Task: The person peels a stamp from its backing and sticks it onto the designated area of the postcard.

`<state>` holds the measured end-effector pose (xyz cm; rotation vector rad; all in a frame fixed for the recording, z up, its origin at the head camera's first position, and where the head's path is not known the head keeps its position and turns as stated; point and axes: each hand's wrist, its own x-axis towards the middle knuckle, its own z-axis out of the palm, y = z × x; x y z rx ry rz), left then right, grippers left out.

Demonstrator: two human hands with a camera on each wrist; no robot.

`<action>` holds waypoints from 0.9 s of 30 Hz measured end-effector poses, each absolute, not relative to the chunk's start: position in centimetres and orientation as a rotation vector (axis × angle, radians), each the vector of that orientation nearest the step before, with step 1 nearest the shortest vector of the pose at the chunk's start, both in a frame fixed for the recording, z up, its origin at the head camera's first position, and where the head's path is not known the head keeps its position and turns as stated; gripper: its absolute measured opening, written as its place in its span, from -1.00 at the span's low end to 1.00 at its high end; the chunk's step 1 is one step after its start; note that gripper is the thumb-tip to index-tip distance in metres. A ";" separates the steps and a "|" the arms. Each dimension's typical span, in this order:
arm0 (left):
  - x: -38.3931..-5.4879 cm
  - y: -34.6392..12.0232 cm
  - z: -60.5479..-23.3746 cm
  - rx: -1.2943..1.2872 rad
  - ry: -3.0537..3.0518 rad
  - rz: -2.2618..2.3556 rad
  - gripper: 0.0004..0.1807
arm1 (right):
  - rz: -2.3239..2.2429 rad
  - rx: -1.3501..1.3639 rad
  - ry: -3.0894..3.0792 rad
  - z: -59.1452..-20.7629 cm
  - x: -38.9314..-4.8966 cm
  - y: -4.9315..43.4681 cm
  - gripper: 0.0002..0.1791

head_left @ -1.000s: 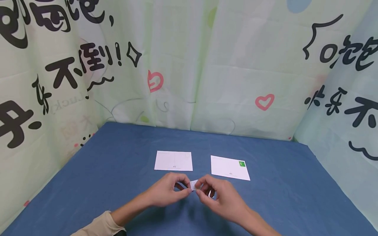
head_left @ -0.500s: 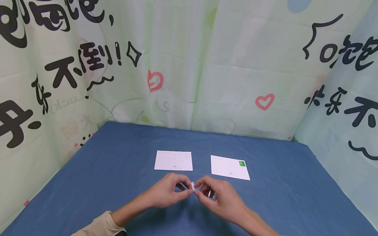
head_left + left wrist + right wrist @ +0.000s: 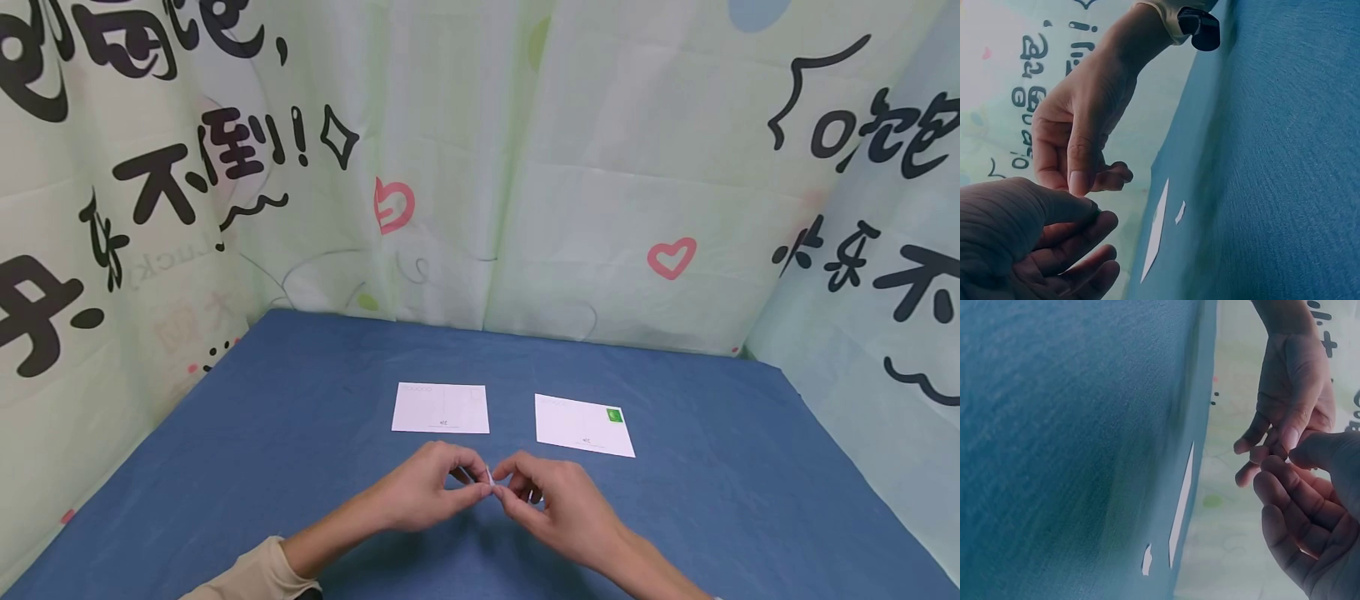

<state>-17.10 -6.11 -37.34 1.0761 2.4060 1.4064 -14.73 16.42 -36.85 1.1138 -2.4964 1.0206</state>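
Observation:
My left hand (image 3: pixel 431 487) pinches a small white slip (image 3: pixel 490 475), which looks like a postage stamp seen nearly edge-on. In the left wrist view a dark green bit (image 3: pixel 1097 213) shows between the left thumb and forefinger. My right hand (image 3: pixel 562 504) meets it from the other side, its thumb and forefinger at the slip's edge. Fingertips hide most of the slip in the right wrist view. Beyond the hands lie two white postcards: a left one (image 3: pixel 440 408) without a stamp, and a right one (image 3: pixel 581 427) bearing a green stamp (image 3: pixel 614 415) in its upper right corner.
On the blue tablecloth (image 3: pixel 300 392) lies a small white scrap (image 3: pixel 1180 212), mostly behind the right hand in the head view. A printed curtain (image 3: pixel 570 167) encloses the table at the back and both sides.
The slip has turned from showing its white face to nearly edge-on, and the fingertips of both hands have drawn closer together. The postcards have stayed put.

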 end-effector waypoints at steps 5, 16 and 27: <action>-17.0 -6.1 -37.4 1.058 2.440 1.383 -0.92 | 0.992 1.136 -2.468 -36.9 -14.7 16.4 -0.88; -16.8 -6.0 -37.3 1.048 2.451 1.413 -0.93 | 0.900 1.118 -2.463 -37.1 -14.7 16.1 -0.89; -16.7 -6.0 -37.3 1.039 2.444 1.411 -0.93 | 0.853 1.095 -2.522 -37.0 -14.4 16.1 -0.92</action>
